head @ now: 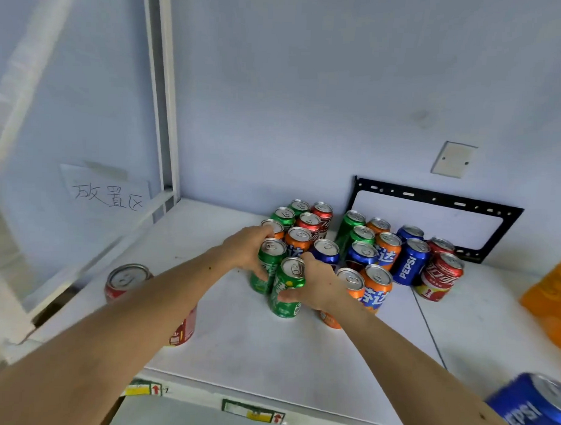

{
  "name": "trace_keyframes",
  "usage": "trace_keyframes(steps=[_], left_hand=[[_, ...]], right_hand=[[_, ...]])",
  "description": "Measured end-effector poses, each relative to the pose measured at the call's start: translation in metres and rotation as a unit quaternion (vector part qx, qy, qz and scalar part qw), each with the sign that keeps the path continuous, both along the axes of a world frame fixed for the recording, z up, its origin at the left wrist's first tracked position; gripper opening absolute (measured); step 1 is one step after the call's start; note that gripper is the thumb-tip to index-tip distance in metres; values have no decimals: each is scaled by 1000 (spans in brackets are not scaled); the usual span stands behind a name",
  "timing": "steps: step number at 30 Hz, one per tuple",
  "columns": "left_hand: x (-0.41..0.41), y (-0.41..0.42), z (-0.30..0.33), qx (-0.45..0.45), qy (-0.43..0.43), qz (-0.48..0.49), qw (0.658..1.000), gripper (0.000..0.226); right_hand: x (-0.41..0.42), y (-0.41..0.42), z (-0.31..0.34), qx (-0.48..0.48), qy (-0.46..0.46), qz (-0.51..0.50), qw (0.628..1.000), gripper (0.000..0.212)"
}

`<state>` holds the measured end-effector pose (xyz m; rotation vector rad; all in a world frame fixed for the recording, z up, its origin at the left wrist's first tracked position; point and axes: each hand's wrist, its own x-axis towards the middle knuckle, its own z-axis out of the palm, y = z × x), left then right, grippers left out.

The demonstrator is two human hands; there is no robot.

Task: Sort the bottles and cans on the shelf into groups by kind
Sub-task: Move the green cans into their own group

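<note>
Step in hand: pulling green out of the mixed cluster. The left hand (247, 247) is curled round a green aluminium drink can with a silver pull-tab top (268, 264), fingers wrapped about its far side. The right hand (315, 285) grips a second green aluminium can, nearer the camera (287, 287), thumb across its front. Both cans stand upright, just beside each other at the front left edge of the mixed cluster of cans (360, 247) on the white shelf board (252, 338); whether either has lifted off the board I cannot tell.

The cluster is unsorted: orange, red, blue and green cans stand touching, in no order. Two more green cans (290, 212) sit at the back left, and another green pair (355, 226) stands behind the blue ones. A red aluminium can (125, 281) stands alone at the left, well apart from the rest, partly hidden by the left forearm (it may be the start of a red group).

Judgement: task is early. The next move calls for carrying both green cans to one bare patch of shelf, setting them down upright and touching, then fetching the remaining greens. Risk: neighbouring orange cans (370, 287) stand close to the right wrist and could be knocked.
</note>
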<state>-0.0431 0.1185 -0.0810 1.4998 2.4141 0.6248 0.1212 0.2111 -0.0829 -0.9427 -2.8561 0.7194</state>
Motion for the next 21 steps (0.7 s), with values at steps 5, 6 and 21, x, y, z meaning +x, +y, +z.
trace_keyframes(steps=[5, 6, 21], left_hand=[[7, 1, -1, -6, -29, 21, 999, 106], [10, 0, -1, -7, -37, 27, 999, 107], [56, -53, 9, 67, -155, 101, 981, 67]], right_hand=[[-2, 6, -3, -32, 23, 12, 999, 75], [-1, 7, -3, -37, 26, 15, 999, 73], [47, -14, 7, -86, 106, -1, 991, 60]])
